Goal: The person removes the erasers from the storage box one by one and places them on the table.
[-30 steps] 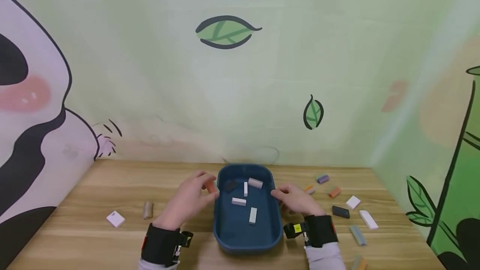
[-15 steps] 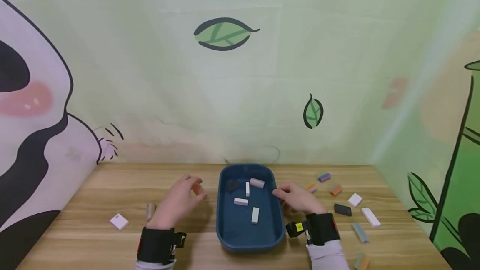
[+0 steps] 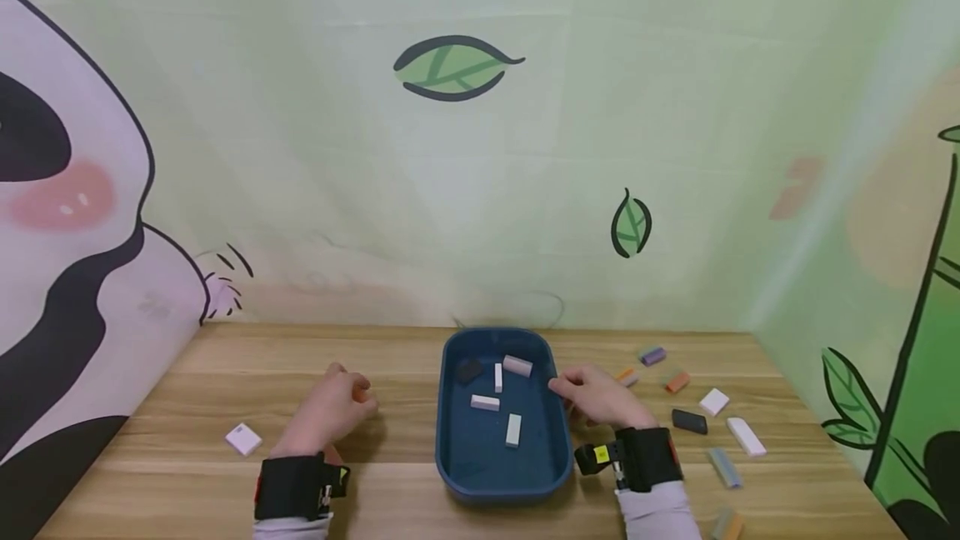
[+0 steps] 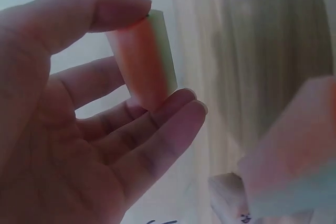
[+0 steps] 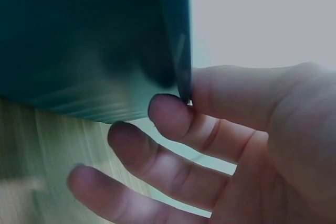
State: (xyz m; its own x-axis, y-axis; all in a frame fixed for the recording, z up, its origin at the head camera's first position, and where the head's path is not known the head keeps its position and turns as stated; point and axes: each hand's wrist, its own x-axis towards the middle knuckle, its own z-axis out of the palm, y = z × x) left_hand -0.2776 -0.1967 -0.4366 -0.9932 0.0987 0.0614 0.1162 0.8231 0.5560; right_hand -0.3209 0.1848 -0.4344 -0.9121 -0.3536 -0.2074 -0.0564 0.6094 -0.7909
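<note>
My left hand (image 3: pixel 330 411) is over the wood table, left of the blue tub (image 3: pixel 501 486). It pinches a small two-tone eraser, orange and pale green (image 4: pixel 147 61), between thumb and fingers; in the head view the hand mostly covers it. My right hand (image 3: pixel 600 397) grips the tub's right rim, thumb and index finger meeting at the edge in the right wrist view. Inside the tub lie a dark eraser (image 3: pixel 468 370), a pinkish-grey one (image 3: pixel 517 366) and several pale ones, such as a whitish eraser (image 3: pixel 513 430).
Several more erasers are scattered right of the tub, among them a black one (image 3: pixel 689 422), a white one (image 3: pixel 746 437) and a blue-grey one (image 3: pixel 724 467). A white square block (image 3: pixel 243 439) lies far left. A printed cloth wall (image 3: pixel 525 190) rises behind the table.
My left hand has moved left, away from the tub, with the orange-and-green eraser, and now covers where a brownish cylinder lay. My right hand stays on the rim.
</note>
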